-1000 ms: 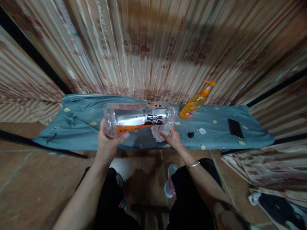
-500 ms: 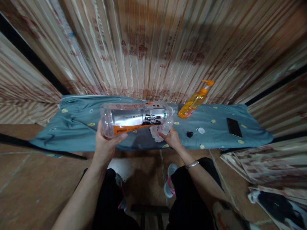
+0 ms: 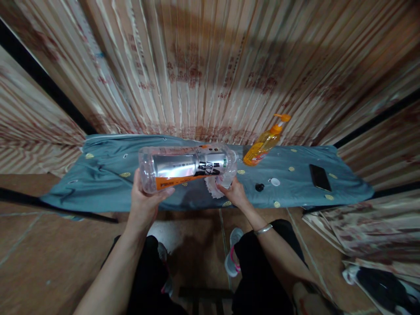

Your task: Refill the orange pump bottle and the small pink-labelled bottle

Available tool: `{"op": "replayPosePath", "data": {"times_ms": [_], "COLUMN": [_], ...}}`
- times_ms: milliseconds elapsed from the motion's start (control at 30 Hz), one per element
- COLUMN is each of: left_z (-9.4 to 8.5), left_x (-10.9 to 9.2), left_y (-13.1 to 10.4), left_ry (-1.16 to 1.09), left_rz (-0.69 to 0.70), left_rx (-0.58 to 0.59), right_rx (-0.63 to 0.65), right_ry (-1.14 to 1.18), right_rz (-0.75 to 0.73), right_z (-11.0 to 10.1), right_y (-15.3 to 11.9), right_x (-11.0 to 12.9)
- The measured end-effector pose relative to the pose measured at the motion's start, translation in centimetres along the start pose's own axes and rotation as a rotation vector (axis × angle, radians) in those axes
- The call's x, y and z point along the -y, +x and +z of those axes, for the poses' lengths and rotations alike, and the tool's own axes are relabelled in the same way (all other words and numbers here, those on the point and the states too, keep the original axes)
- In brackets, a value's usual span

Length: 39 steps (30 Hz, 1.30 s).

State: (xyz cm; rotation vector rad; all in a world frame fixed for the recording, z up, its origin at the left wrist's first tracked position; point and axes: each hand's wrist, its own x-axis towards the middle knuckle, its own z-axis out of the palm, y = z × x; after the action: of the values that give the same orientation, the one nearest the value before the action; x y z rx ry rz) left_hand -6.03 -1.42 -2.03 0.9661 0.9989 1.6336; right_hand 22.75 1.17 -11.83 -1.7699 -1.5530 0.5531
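My left hand (image 3: 146,190) is wrapped round the base end of a large clear plastic bottle (image 3: 177,165) with a silver and orange label. The bottle lies tipped nearly level, its neck to the right. Just below that neck, my right hand (image 3: 233,190) grips a small clear plastic container (image 3: 227,176); its exact kind is hard to make out. A pale, ruffled-edged cloth or tissue (image 3: 212,188) shows beside the container, partly hidden by the big bottle. I cannot tell whether liquid is flowing between the two.
A pump bottle (image 3: 262,146) of orange liquid stands behind my right hand on the teal cloth-covered bench (image 3: 108,183). To the right are a small black cap (image 3: 259,187), a white lid (image 3: 274,181) and a phone (image 3: 320,177). A patterned curtain (image 3: 210,78) hangs behind.
The whole view has shifted slightly, so things sit a little lower. Both hands keep their hold on the large bottle and the small container, with almost no other movement.
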Motion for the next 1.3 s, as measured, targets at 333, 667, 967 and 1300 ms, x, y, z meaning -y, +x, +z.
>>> {"op": "replayPosePath", "data": {"times_ms": [333, 667, 967, 1300], "left_z": [0.47, 0.35, 0.42, 0.33], "left_x": [-0.44, -0.30, -0.48, -0.55], "left_y": [-0.10, 0.01, -0.01, -0.14], "left_ry": [-0.014, -0.038, -0.026, -0.014], "left_rz": [-0.001, -0.001, 0.002, -0.010], "left_rx": [0.000, -0.002, 0.003, -0.001], "right_rx": [0.012, -0.003, 0.011, -0.001], "right_ry": [-0.035, -0.052, -0.041, -0.017], "right_rz": [0.034, 0.017, 0.029, 0.041], "right_z": [0.01, 0.34, -0.01, 0.04], "right_y": [-0.01, 0.11, 0.05, 0.07], "right_x": [0.06, -0.68, 0.01, -0.20]}}
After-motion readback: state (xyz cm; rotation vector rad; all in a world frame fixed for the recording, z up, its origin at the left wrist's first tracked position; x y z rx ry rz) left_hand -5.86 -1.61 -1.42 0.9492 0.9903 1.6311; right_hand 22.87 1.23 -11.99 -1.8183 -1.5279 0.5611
